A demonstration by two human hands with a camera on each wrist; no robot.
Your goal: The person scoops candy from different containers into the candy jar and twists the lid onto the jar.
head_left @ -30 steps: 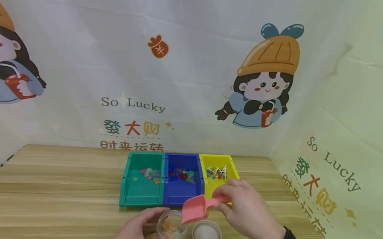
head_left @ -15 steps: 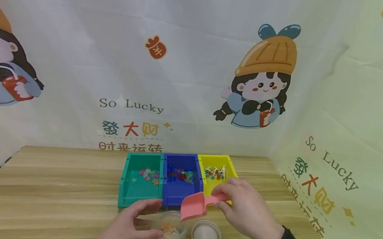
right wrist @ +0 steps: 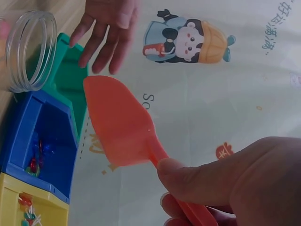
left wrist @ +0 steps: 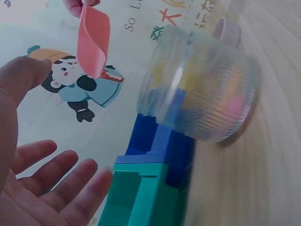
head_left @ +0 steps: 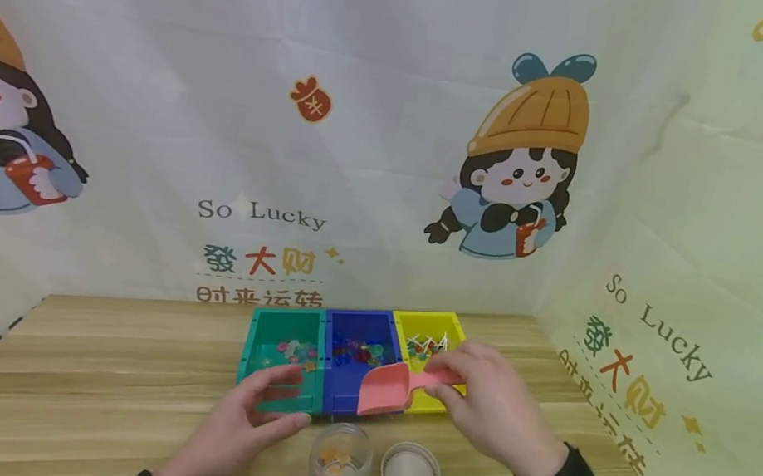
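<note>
My right hand [head_left: 492,404] pinches the handle of a pink toy scoop [head_left: 386,390], its blade overlapping the blue bin in the head view. No pieces show in the scoop [right wrist: 120,122] in the right wrist view. My left hand [head_left: 236,426] is off to the left of a clear jar [head_left: 339,471], fingers apart and holding nothing. In the left wrist view the jar [left wrist: 202,84] is clear of the fingers [left wrist: 70,181]. Orange and pink pieces lie at the bottom of the uncapped jar. Right of it sits a round whitish lid [head_left: 410,474].
Three joined bins stand behind the jar: green [head_left: 251,385] with pale flower- and star-like pieces, blue [head_left: 342,391] with coloured translucent beads, yellow [head_left: 428,405] with white-stemmed, colourful-tipped pieces. A printed cloth [head_left: 380,154] hangs behind and along the sides of the wooden table [head_left: 98,393].
My left hand has let go of the jar and moved left and up, away from it. My right hand has raised the scoop slightly, off the jar's mouth toward the blue bin.
</note>
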